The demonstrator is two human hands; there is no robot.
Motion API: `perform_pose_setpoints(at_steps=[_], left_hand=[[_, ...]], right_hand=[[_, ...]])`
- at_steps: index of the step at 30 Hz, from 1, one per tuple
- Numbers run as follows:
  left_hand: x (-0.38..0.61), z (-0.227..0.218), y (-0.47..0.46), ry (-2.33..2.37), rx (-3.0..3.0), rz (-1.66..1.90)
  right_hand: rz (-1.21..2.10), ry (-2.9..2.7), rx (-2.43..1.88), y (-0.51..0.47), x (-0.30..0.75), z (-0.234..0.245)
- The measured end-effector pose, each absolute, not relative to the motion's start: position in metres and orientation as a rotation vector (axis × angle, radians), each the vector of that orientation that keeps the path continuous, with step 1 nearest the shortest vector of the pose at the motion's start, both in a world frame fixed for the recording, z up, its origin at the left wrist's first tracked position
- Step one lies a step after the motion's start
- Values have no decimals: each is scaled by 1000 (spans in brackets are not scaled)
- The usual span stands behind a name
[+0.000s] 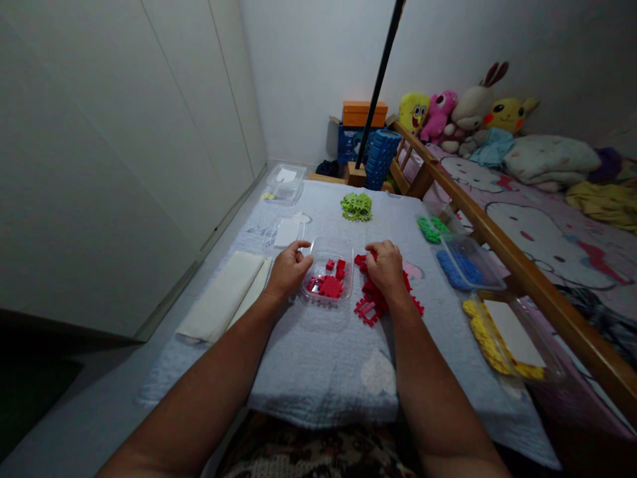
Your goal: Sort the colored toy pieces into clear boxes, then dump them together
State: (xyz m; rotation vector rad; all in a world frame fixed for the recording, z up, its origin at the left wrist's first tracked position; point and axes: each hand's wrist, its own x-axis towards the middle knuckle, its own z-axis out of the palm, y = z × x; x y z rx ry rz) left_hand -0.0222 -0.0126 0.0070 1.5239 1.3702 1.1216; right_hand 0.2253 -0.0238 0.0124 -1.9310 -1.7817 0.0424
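Note:
A clear plastic container [352, 265] stands in front of me with several red interlocking plastic pieces [330, 287] inside. My left hand [289, 271] is at its left rim, thumb and index finger curved around the edge. To the right lies a loose pile of red interlocking pieces [367, 311] on the cloth. My right hand [385, 267] is over this pile with bent fingers closed on a red piece at its upper left; the palm hides part of the heap.
Light green pieces [356, 206] lie farther back. Along the right are containers of green pieces [432, 229], blue pieces [458, 269] and yellow pieces [490, 342], beside a wooden bed rail [522, 265]. Folded cream cloth [223, 295] and a clear container [287, 184] are on the left.

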Motion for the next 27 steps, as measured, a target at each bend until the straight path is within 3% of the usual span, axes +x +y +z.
perform_pose_setpoints(at_steps=[11,21,27], left_hand=[[-22,8,-13,1372,1531,1117],[-22,9,-14,1366,1516,1117],[-22,10,-14,1372,1513,1116]], right_hand=[[20,-1925,-2130,-29,212,7],[116,-1824,-1667,-30,209,23],[184,-1954,-1647,-37,191,24]])
